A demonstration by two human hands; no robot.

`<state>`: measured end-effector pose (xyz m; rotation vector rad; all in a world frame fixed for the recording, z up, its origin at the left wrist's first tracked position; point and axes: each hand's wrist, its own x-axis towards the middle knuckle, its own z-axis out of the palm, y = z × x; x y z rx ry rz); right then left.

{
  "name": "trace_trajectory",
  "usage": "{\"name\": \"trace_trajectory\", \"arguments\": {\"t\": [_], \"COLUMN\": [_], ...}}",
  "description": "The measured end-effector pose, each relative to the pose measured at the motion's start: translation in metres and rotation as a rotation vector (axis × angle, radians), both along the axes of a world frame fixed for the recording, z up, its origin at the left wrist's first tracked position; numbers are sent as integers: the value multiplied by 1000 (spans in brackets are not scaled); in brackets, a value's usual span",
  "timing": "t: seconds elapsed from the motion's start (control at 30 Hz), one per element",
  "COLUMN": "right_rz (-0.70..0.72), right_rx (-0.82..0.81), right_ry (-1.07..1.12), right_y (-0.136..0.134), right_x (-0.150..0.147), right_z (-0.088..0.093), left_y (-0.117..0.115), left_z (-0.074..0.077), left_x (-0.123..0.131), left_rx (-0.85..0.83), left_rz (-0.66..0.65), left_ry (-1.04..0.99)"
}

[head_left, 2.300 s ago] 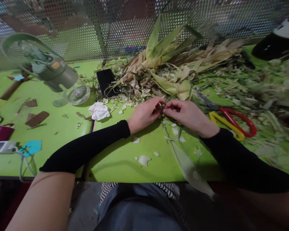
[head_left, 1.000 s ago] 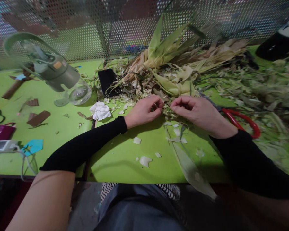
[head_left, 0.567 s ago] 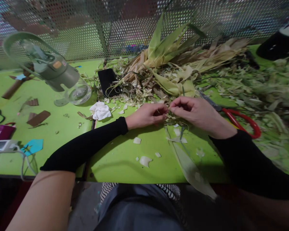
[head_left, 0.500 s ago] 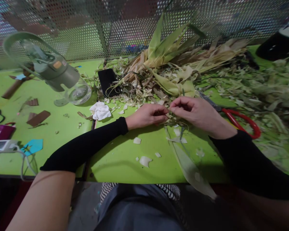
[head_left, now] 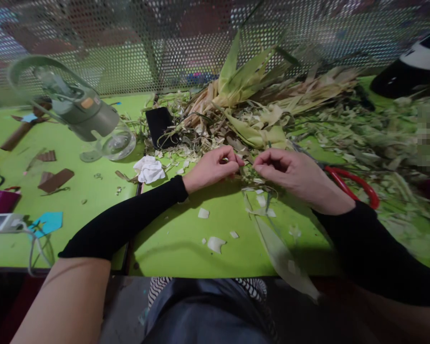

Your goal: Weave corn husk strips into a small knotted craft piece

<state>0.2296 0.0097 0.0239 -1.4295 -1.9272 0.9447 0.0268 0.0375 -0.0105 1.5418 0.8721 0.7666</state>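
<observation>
My left hand [head_left: 213, 168] is closed in a pinch, with its fingertips over a small pile of husk scraps [head_left: 251, 177]. Facing it, my right hand [head_left: 304, 177] also pinches, thumb against forefinger. A narrow gap parts the two sets of fingertips. Whatever either pinch holds is too small to make out. Below the hands, a long pale husk strip [head_left: 284, 251] hangs over the table's front edge. Red-handled scissors [head_left: 370, 188] lie partly hidden behind my right hand. Just beyond the hands rests a folded green corn husk [head_left: 258, 134].
Behind lies a heap of corn husks [head_left: 232, 91] against a perforated screen [head_left: 129, 57]. A black flat object [head_left: 160, 123], crumpled white tissue [head_left: 149, 168] and a tilted bottle [head_left: 93, 117] are leftward. Shredded husk [head_left: 387, 138] covers the right. A white device with a cable [head_left: 3, 222] sits far left.
My left fingertips have drawn back leftward, so the hands are slightly farther apart. My right hand stays nearly in place. The camera view has shifted a little.
</observation>
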Motion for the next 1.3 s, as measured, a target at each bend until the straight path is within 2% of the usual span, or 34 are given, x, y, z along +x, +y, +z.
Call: {"name": "trace_trajectory", "arguments": {"t": [0.1,0.27,0.4,0.57,0.7,0.87,1.03,1.13,1.3], "right_rz": [18,53,19,-73,-63,-22,163,199,134], "right_rx": [9,29,34,-9,-36,30,122,142,179], "right_ry": [-17,-38,-68,41,81,11,-94,-112,-168], "right_y": [2,-2,-20,-42,-47,-47,-48,-46,-47], "right_x": [-2,0,5,10,12,20,28,28,25], "right_z": [0,-2,-6,-16,-23,-24,-25,-27,-27], "left_y": [1,-3,-5,-8,-10,-7,-2,-3,-12], "left_z": [0,-3,-5,-4,-3,1,5,8,16], "left_x": [1,2,5,12,14,7,2,2,2], "left_rx": [-25,220,371,376,408,413,502,406,155], "left_rz": [-61,-262,-344,-405,-388,-311,-149,-154,-216], "left_ry": [3,185,297,337,343,355,514,490,389]}}
